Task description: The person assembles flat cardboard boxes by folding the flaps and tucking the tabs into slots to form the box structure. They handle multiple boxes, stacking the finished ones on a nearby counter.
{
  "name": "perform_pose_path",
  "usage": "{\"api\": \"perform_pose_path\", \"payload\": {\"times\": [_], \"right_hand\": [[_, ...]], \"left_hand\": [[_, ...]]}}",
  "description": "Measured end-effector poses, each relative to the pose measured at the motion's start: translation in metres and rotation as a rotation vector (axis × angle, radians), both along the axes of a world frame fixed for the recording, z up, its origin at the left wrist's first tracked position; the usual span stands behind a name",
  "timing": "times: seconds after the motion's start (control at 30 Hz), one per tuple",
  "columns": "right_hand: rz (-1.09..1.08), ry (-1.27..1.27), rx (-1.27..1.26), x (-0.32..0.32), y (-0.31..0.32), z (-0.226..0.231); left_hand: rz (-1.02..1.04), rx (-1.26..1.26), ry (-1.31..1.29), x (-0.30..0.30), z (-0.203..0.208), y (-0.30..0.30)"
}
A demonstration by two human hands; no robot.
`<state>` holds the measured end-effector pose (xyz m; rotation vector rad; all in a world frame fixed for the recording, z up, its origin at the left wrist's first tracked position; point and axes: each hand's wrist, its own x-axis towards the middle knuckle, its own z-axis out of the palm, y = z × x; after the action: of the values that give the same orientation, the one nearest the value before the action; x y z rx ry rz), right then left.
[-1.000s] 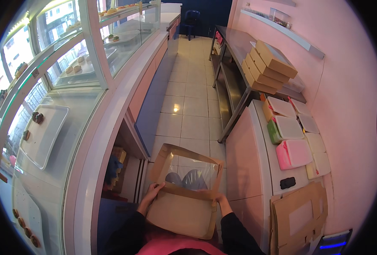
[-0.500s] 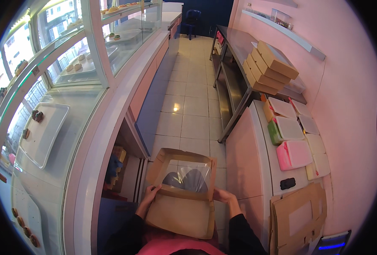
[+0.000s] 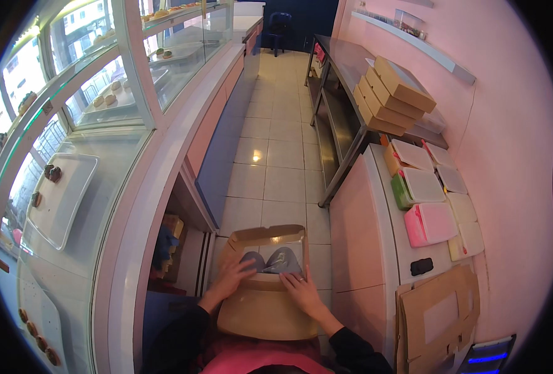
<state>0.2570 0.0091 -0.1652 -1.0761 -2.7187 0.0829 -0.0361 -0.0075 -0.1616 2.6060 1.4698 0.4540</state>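
Observation:
In front of my body is an open brown cardboard box (image 3: 267,315), its lid tipped up on the far side. A clear window in the lid shows grey shoes and floor tiles through it. My left hand (image 3: 229,277) lies over the box's left side, fingers apart and reaching toward the window, slightly blurred. At the right, my right hand (image 3: 302,294) grips the box near the fold between base and lid, its fingers over the inner edge and its thumb along the outer side. The base of the box holds nothing that I can see.
Left, a glass display case (image 3: 120,187) holds trays of pastries. A low counter (image 3: 376,206) at right carries lidded plastic tubs (image 3: 429,224), a small black object (image 3: 422,267) and flat cardboard blanks (image 3: 435,318). Folded boxes (image 3: 392,100) are stacked on a metal table (image 3: 351,59).
Both hands have moved from the outer sides of the box inward toward the fold and window. The lid has tilted, and the box has shifted slightly.

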Motion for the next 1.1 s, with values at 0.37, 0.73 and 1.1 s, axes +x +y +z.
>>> {"api": "perform_pose_path", "payload": {"times": [0.37,0.73,1.1], "right_hand": [[-0.095,0.149,0.01,-0.003,0.001,0.027],[-0.496,0.316,0.155,0.003,0.012,0.016],[-0.629,0.306,-0.448,0.022,0.055,-0.007]], "left_hand": [[0.03,-0.036,-0.158,0.014,-0.018,-0.004],[0.728,0.425,-0.059,0.034,0.017,0.001],[0.785,-0.416,-0.426,-0.012,-0.034,0.024]]}}
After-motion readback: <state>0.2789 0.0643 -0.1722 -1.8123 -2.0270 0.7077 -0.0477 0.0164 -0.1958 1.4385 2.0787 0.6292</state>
